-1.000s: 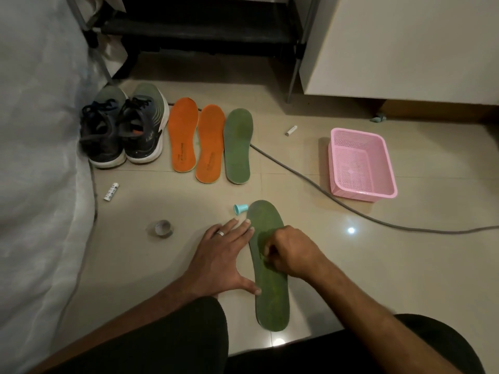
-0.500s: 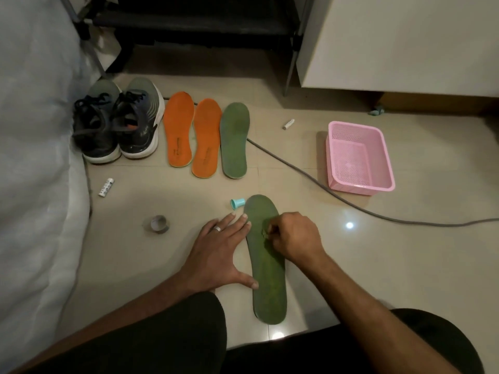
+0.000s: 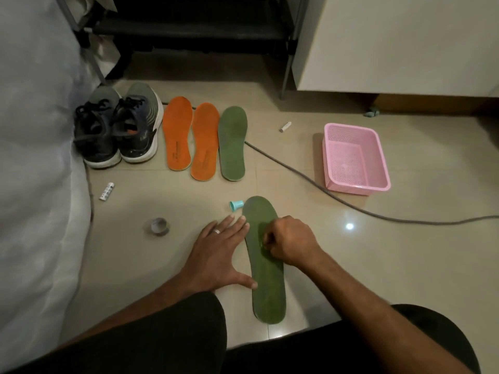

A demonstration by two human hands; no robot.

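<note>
Head view: near green insole [image 3: 267, 279] runs front-to-back, toe pointing away.

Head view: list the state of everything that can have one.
near green insole, flat on floor, both hands on it
left hand, open, straight fingers against insole edge
right hand, fingers curled, on insole
teal cap, loose, on its side
tape roll, lying flat
pink basket, upright
sneakers, upright, paired
</note>
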